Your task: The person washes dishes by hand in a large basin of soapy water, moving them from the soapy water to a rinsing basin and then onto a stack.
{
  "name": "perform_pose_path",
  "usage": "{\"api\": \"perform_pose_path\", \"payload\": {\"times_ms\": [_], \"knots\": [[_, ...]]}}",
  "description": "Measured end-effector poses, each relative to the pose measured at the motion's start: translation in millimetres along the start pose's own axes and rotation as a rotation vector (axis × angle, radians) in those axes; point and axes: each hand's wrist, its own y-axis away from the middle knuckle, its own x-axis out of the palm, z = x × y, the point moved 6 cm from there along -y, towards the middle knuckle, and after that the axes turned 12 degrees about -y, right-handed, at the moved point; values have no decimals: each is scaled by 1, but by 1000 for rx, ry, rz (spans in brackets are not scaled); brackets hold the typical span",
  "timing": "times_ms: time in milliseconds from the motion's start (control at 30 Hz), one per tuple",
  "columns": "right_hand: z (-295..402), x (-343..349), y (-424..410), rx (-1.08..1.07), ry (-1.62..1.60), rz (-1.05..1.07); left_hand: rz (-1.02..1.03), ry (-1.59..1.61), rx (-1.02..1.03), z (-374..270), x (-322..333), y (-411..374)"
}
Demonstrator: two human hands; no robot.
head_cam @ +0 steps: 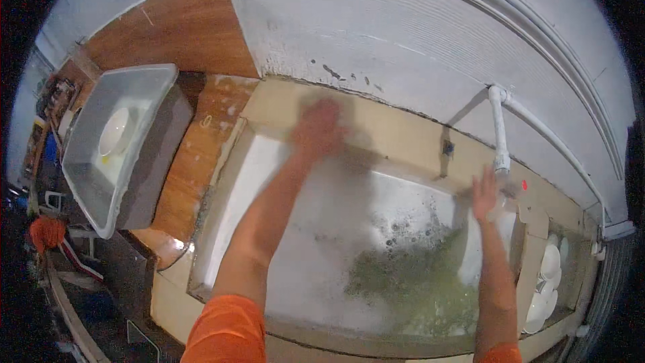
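My left hand [322, 126], blurred, is over the tiled ledge [403, 148] behind a large basin; whether it holds anything cannot be told. My right hand [485, 194] is raised with its fingers extended, just left of the tap at the end of a white pipe [499, 126]. No object shows in that hand. White water seems to run from the tap into the basin. Below my arms the tiled basin [221, 212] holds cloudy water [322, 262] with foam, dark specks and a greenish patch at the right.
On the wooden counter [184, 176] at the left stands a translucent plastic tub [151, 146] with a white bowl [115, 131] inside. Several white bowls [541, 302] lie in a smaller basin at the right. An orange bundle [47, 234] is at the far left. A wall rises behind the ledge.
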Motion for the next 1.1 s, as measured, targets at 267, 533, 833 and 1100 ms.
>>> {"api": "perform_pose_path", "payload": {"times_ms": [267,533,833,1100], "knots": [[119,90,98,-326,234,271,48,931,220,-66,20,104],[48,247,182,307,217,745,459,272,-353,15,149,182],[88,268,275,526,-448,758,649,417,-287,-39,180,310],[56,194,262,667,-748,592,704,536,-307,-66,202,304]]}}
